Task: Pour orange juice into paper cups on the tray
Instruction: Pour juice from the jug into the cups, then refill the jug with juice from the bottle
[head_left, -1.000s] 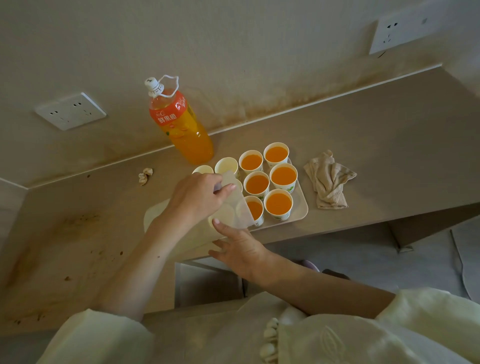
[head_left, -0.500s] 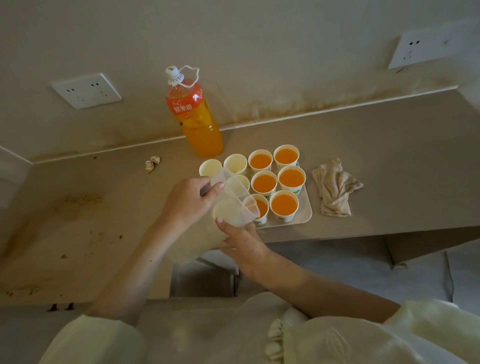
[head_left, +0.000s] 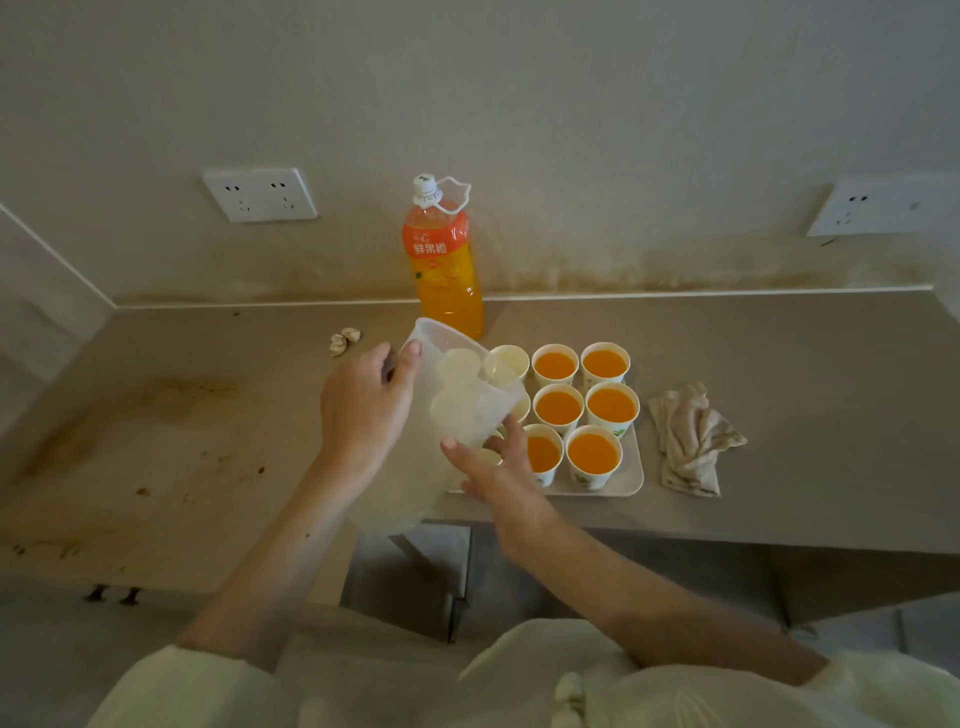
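My left hand grips a clear plastic jug by its left side and holds it tilted above the left part of the white tray. No juice shows in the jug; empty paper cups are visible through and beside it. My right hand reaches in from below, its thumb and straight fingers touching the jug's lower end. Several paper cups filled with orange juice stand on the right part of the tray. An orange juice bottle, capped, stands upright behind the tray by the wall.
A crumpled beige cloth lies right of the tray. A small wad of paper lies left of the bottle. The stained counter stretches left; its front edge is just below the tray. Wall sockets sit above.
My left hand has lifted the jug and swung it upward over the empty cups. My right hand followed, keeping contact with the jug's lower end. The view also tipped upward.
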